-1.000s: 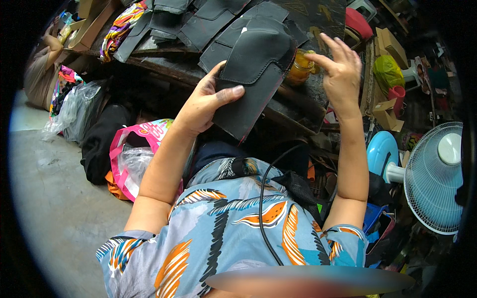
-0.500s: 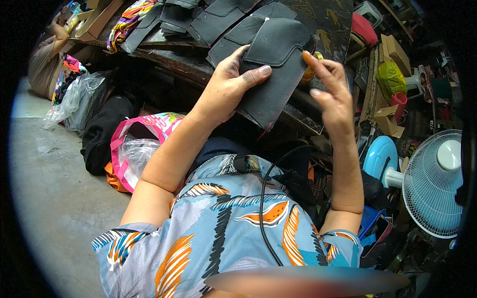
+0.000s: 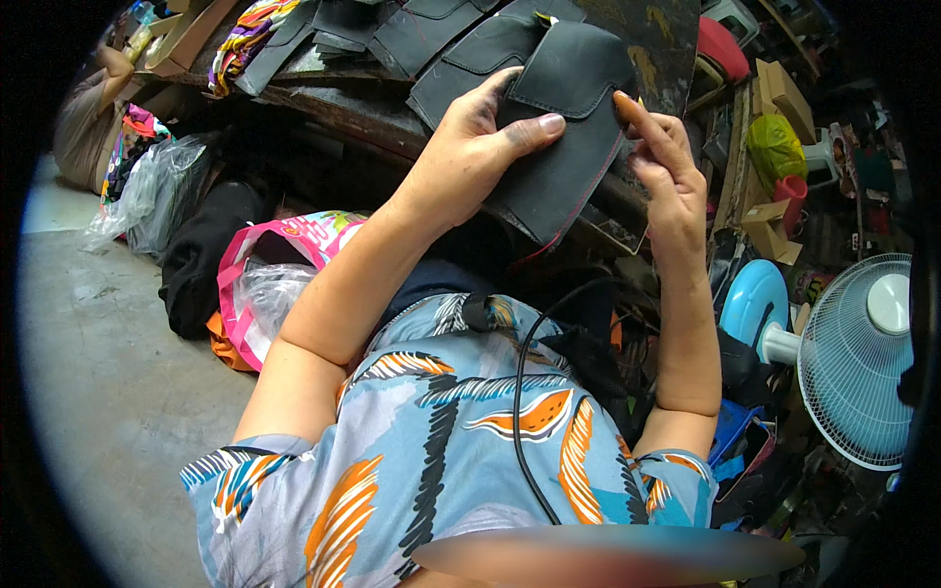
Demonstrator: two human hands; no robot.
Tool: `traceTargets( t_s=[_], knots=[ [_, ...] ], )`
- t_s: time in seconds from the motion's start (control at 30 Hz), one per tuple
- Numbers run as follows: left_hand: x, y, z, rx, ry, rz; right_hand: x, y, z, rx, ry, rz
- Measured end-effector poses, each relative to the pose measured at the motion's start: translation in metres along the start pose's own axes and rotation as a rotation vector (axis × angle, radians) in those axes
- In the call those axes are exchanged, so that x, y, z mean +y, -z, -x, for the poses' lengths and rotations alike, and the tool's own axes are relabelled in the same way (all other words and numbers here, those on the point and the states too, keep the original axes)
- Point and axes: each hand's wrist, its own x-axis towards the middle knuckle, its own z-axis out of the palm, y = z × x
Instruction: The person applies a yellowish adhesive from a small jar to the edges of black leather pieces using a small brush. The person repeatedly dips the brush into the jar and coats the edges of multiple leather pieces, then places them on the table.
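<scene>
My left hand [image 3: 490, 132] is closed around a black leather panel [image 3: 562, 176], its thumb lying across the front. A rounded, stitched flap [image 3: 578, 71] covers the panel's upper part, and red shows along the right and lower edges. At the panel's right edge is my right hand [image 3: 667, 162], fingers drawn in, with the orange-brown tip of the index finger pressed on the edge beside the flap corner. The other fingertips are partly hidden. Just beyond, more black stitched panels [image 3: 417, 39] lie overlapping on the dark workbench [image 3: 659, 44].
A multicoloured cloth [image 3: 253, 44] lies on the bench at the left. Below it stand a plastic bag [image 3: 162, 191] and a pink-edged bag [image 3: 227, 279]. A white-and-blue fan [image 3: 853, 363] is close on my right. A black cable [image 3: 520, 412] runs down my front. Another person's arm [image 3: 118, 64] shows far left.
The panel has moved slightly up and to the right with my left hand. My right hand's fingers, spread apart before, have drawn in, and the index finger has come onto the panel's edge.
</scene>
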Motion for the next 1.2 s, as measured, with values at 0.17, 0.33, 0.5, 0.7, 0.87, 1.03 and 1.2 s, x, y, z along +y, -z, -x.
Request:
traceTargets(
  t_s=[0.17, 0.33, 0.5, 0.7, 0.87, 1.03, 1.2],
  knots=[
    [-0.001, 0.0, -0.007, -0.006, 0.004, 0.019, -0.009, 0.001, 0.014, -0.049, -0.132, -0.22],
    [-0.003, -0.001, -0.013, 0.012, -0.059, 0.009, -0.022, -0.004, 0.024, -0.13, -0.037, -0.138],
    [-0.005, -0.003, -0.02, 0.02, -0.063, 0.045, -0.033, -0.01, 0.035, -0.122, 0.236, 0.375],
    [-0.007, -0.002, -0.028, 0.037, -0.071, 0.053, -0.035, -0.009, 0.046, -0.183, 0.449, 0.679],
    [-0.012, -0.003, -0.023, 0.05, -0.018, -0.025, -0.018, 0.015, 0.032, 0.215, 0.201, 0.152],
    [-0.028, -0.013, -0.013, -0.024, -0.027, -0.007, 0.002, 0.026, -0.008, 0.2, -0.284, -0.377],
    [-0.041, -0.012, -0.013, -0.145, -0.031, -0.275, 0.009, 0.012, -0.041, 0.183, -0.327, -0.614]
  ],
)
